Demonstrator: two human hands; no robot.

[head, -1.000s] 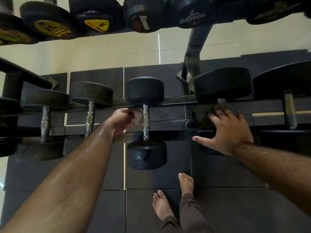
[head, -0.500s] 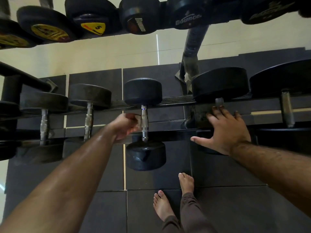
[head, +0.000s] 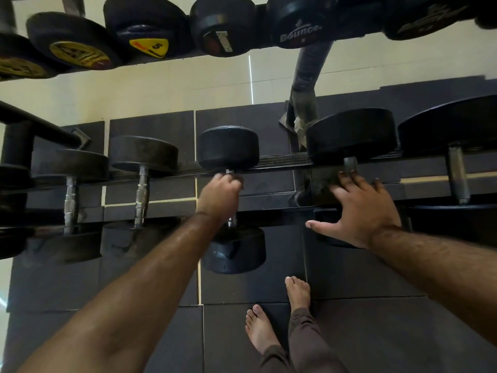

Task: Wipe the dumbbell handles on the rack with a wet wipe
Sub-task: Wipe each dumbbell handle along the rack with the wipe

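Note:
A black dumbbell (head: pixel 228 148) lies across the lower rack rails (head: pixel 279 159) at the centre. My left hand (head: pixel 219 196) is wrapped over its steel handle and covers most of it; only short bits of metal show above and below the fist. The wet wipe is hidden under that hand. My right hand (head: pixel 360 208) lies flat with spread fingers on the neighbouring larger dumbbell (head: pixel 349 135), fingertips at its handle stub.
More dumbbells sit to the left (head: pixel 142 154) and far right (head: pixel 454 125) on the same tier. An upper tier of dumbbells (head: pixel 150 28) hangs over the top of the view. A rack upright (head: pixel 309 76) stands behind. My bare feet (head: pixel 269 321) stand on dark floor mats.
My left hand has shifted from the left side of the centre dumbbell's handle onto it, now closed around it and higher up. My right hand has stayed where it was.

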